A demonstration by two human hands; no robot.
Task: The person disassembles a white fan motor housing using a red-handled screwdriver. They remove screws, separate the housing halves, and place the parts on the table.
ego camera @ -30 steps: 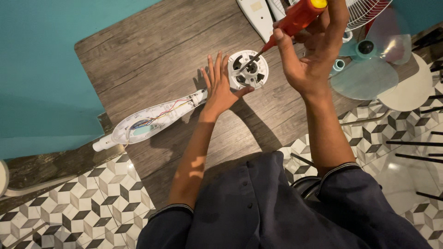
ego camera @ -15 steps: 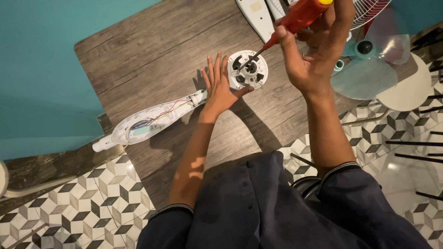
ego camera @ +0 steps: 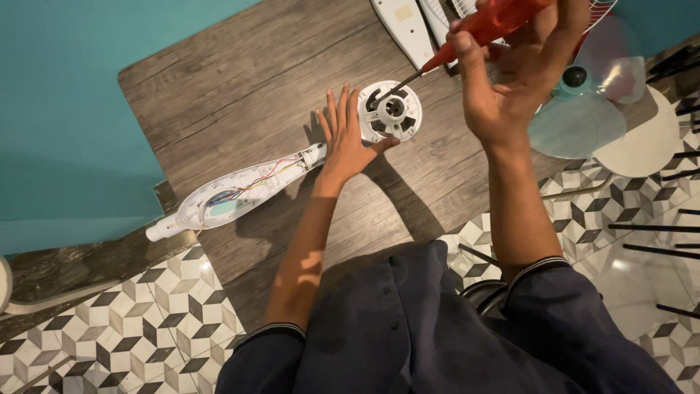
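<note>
A round white fan motor housing [ego camera: 394, 111] stands on the wooden table [ego camera: 240, 87]. My left hand [ego camera: 346, 142] rests flat against its left side, fingers spread, steadying it. My right hand [ego camera: 510, 73] grips a red-handled screwdriver [ego camera: 485, 25], whose dark tip sits in the top of the housing. A long white opened fan neck [ego camera: 233, 191] with exposed coloured wires runs from the housing toward the table's left edge.
A translucent blue fan blade [ego camera: 583, 117] and a white round base [ego camera: 649, 138] lie at the right. White cover pieces [ego camera: 405, 25] and a wire grille [ego camera: 467, 7] sit at the table's far edge. Patterned tile floor [ego camera: 109, 335] surrounds the table; a teal wall [ego camera: 65, 95] is left.
My right hand has turned slightly with the screwdriver, its tip staying in the housing. My left hand has kept its place.
</note>
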